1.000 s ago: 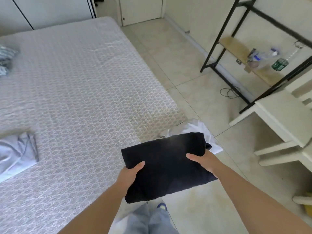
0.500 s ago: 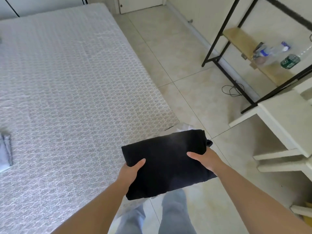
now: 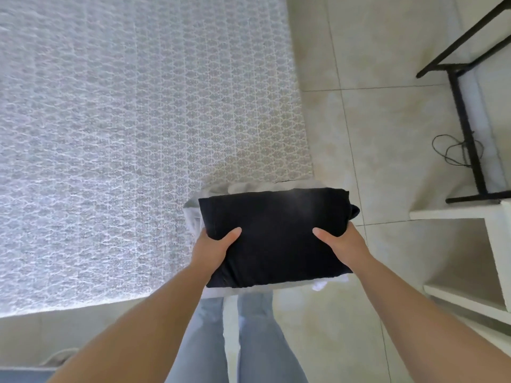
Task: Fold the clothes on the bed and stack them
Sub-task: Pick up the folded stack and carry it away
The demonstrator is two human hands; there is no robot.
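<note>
A person stands at the near right corner of the bed (image 3: 132, 139) and holds a folded black garment (image 3: 276, 236) with both hands, in front of the body. The left hand (image 3: 214, 248) grips the left side of the garment: its thumb lies on the top face, and the other fingers are hidden below the cloth. The right hand (image 3: 341, 244) grips the right side in the same way, thumb on top and fingers out of sight under it. The garment is a flat, roughly rectangular bundle, a little tilted, and it is over the corner of the bed and the floor just beside it; whether it touches the bed cannot be told. Under the black garment a white cloth (image 3: 193, 211) shows at the left edge, at the far edge and at the near right corner; whether the hands carry it too cannot be told. The bed has a white cover with a small lace-like pattern. Below the hands the person's legs in light blue jeans (image 3: 249, 341) are seen above the pale tiled floor (image 3: 387, 120). At the right stands a black metal frame (image 3: 467, 128) with a thin dark cable (image 3: 448, 150) lying at its foot, and near it a white piece of furniture (image 3: 497, 258).
</note>
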